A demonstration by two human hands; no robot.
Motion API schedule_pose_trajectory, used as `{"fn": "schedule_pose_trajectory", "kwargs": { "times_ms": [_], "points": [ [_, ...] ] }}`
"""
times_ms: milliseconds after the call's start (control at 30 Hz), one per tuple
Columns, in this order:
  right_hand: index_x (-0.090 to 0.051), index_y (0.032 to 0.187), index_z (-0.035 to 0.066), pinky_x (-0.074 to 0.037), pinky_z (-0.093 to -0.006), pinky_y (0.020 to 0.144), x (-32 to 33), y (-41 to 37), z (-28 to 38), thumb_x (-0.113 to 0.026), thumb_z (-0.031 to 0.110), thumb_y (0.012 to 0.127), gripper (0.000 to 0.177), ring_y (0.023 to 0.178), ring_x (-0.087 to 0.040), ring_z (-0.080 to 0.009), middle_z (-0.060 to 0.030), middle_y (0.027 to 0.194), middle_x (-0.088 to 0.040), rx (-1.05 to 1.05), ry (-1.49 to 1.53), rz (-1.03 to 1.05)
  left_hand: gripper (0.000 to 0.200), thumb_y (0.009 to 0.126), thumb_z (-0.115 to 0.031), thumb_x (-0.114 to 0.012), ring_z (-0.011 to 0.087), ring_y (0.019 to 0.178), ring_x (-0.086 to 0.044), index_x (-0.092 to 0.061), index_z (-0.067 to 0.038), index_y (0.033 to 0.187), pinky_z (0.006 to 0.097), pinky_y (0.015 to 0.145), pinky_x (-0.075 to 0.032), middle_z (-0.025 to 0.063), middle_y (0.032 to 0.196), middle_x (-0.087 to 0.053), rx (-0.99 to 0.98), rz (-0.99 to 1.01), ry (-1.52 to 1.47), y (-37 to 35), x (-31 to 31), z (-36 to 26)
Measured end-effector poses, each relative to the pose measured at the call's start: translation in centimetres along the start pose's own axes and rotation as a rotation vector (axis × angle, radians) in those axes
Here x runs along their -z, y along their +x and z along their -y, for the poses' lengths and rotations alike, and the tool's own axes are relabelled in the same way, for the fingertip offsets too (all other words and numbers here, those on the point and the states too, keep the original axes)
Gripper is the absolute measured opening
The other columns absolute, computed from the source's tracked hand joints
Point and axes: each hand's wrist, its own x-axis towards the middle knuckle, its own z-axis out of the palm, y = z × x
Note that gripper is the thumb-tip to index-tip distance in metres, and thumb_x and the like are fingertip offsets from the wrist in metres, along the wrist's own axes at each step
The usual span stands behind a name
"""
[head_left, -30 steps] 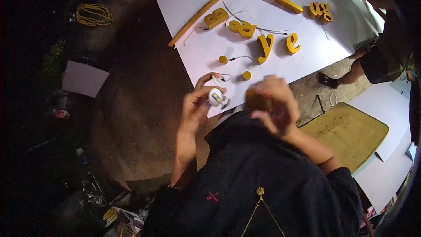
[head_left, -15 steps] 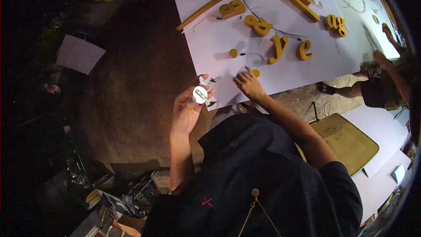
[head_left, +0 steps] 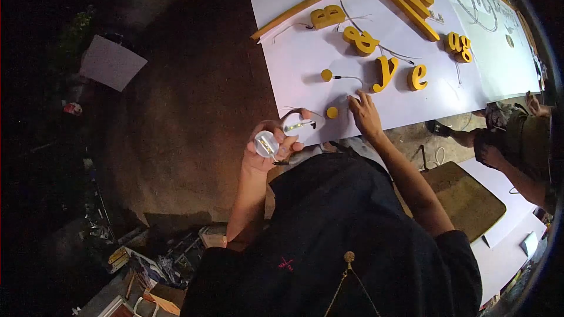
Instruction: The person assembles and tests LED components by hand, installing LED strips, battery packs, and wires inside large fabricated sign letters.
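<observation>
Smooth plastic-looking discs [head_left: 267,144], matt yellow letters [head_left: 385,75], black cloth shirt [head_left: 329,217]

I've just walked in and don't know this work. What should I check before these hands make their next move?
1. Left hand has both white discs in its grasp: ok.
2. Right hand holds nothing: cannot tell; its fingertips are near the table, their undersides hidden.
3. Both yellow dots on the table, apart from each other: ok.
4. Table free of loose wires: not ok; some trail among the yellow letters.
5. Other person away from the discs: ok, at the right of the view.
</observation>
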Motion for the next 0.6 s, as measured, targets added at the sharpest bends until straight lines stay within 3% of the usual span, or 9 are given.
{"fn": "schedule_pose_trajectory", "kwargs": {
  "times_ms": [67,133,200,333,400,433,467,533,600],
  "points": [
    [-0.051,0.114,0.007,-0.042,-0.0403,0.087,0.1,-0.1,-0.4,-0.052,0.009,0.083,0.031,0.108,-0.047,-0.0343,-0.0168,0.116,-0.048,-0.028,0.029,0.008,0.051,0.065,-0.043,-0.079,0.0115,0.071,-0.055,-0.065,-0.001,0.091,0.0395,0.093,-0.048,0.0166,0.128,-0.038,0.011,0.049,-0.025,0.4,0.4,0.2],
    [-0.051,0.114,0.006,-0.043,-0.0392,0.086,0.6,-0.4,-0.4,-0.050,0.007,0.084,0.030,0.105,-0.049,-0.0348,-0.0172,0.114,-0.049,-0.063,0.060,0.017,0.054,0.067,-0.045,-0.077,0.0128,0.072,-0.055,-0.062,0.002,0.091,0.0370,0.092,-0.049,0.0238,0.129,-0.036,-0.002,0.096,-0.138,1.2,-0.3,0.5],
    [-0.050,0.114,0.004,-0.045,-0.0394,0.082,1.5,-0.4,-0.3,-0.052,0.005,0.083,0.031,0.097,-0.053,-0.0363,-0.0177,0.110,-0.050,-0.099,0.268,-0.124,0.053,0.067,-0.043,-0.078,0.0131,0.071,-0.055,-0.062,0.001,0.092,0.0384,0.096,-0.046,0.0224,0.133,-0.031,0.023,0.102,-0.153,1.3,0.5,0.7],
    [-0.050,0.115,0.004,-0.048,-0.0369,0.076,4.9,-0.1,0.8,-0.055,0.004,0.084,0.031,0.089,-0.058,-0.0309,-0.0156,0.109,-0.051,-0.234,0.434,-0.250,0.046,0.071,-0.033,-0.077,0.0157,0.082,-0.062,-0.062,0.000,0.099,0.0403,0.102,-0.041,0.0158,0.124,-0.046,-0.039,0.018,-0.548,2.0,-0.3,1.5],
    [-0.050,0.117,0.005,-0.049,-0.0311,0.073,7.6,0.1,1.6,-0.058,0.005,0.084,0.034,0.087,-0.059,-0.0206,-0.0112,0.108,-0.052,-0.351,0.911,-0.319,0.042,0.073,-0.028,-0.075,0.0191,0.088,-0.062,-0.061,0.000,0.101,0.0404,0.103,-0.041,0.0123,0.119,-0.051,-0.053,0.033,-0.773,3.2,-1.6,1.7],
    [-0.049,0.119,0.004,-0.048,-0.0263,0.076,9.4,0.2,2.0,-0.058,0.002,0.084,0.035,0.088,-0.056,-0.0126,-0.0078,0.109,-0.052,-0.437,1.101,-0.225,0.041,0.074,-0.023,-0.075,0.0216,0.088,-0.063,-0.060,0.001,0.104,0.0409,0.104,-0.040,0.0116,0.121,-0.051,-0.052,0.024,-0.811,3.9,-2.9,1.8],
    [-0.049,0.119,0.004,-0.048,-0.0263,0.076,11.0,0.3,2.4,-0.058,0.002,0.084,0.035,0.088,-0.056,-0.0126,-0.0078,0.109,-0.052,-0.441,1.101,-0.234,0.041,0.074,-0.023,-0.075,0.0216,0.088,-0.063,-0.060,0.001,0.104,0.0409,0.104,-0.040,0.0116,0.121,-0.051,-0.043,0.024,-0.810,4.1,-3.1,2.0],
    [-0.048,0.119,0.003,-0.046,-0.0254,0.080,13.8,0.3,3.8,-0.057,0.002,0.085,0.036,0.087,-0.054,-0.0129,-0.0072,0.110,-0.052,-0.372,1.663,-0.237,0.048,0.073,-0.014,-0.075,0.0201,0.089,-0.063,-0.051,0.001,0.111,0.0401,0.103,-0.041,0.0144,0.131,-0.039,-0.060,-0.031,-0.792,4.5,-3.4,2.5],
    [-0.047,0.119,0.001,-0.045,-0.0277,0.084,16.6,0.0,5.4,-0.055,0.004,0.086,0.034,0.094,-0.054,-0.0146,-0.0082,0.112,-0.051,-0.332,1.749,-0.215,0.045,0.074,-0.016,-0.075,0.0205,0.089,-0.064,-0.053,0.001,0.110,0.0401,0.102,-0.042,0.0149,0.132,-0.038,-0.068,-0.044,-0.703,4.8,-3.5,3.2]
  ]
}}
